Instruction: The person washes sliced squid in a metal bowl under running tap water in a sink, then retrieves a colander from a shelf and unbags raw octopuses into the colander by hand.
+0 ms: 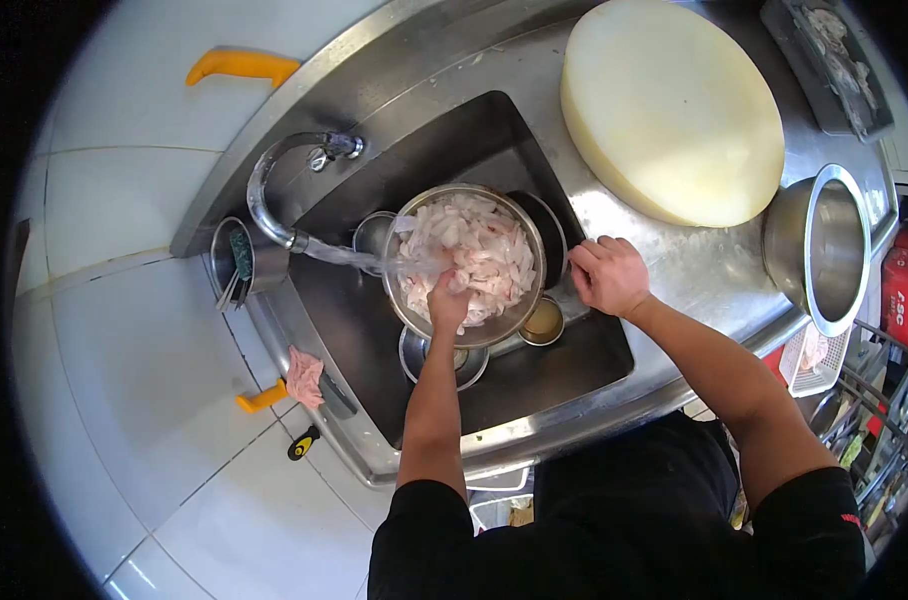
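A round metal bowl [536,225] full of pale, whitish-pink raw strips [489,250] sits in the sink [574,350]. Water runs from the curved faucet [259,195] into it. My left hand [448,302] is down in the bowl among the strips, its fingers mostly hidden by strips and water. The strips look like sliced fish or squid; I cannot tell which. My right hand [611,277] rests at the sink's right rim, fingers curled in, with nothing visible in it. Beside the bowl stand a small cup [544,322] of yellowish liquid and a dark pan [549,235].
A thick round cutting board [674,110] lies on the steel counter. Right of it stands a deep metal bowl [839,250], with a grey tub [834,65] behind. Left are a container with brushes [249,260], a pink cloth [305,377] and orange-handled knives [242,66].
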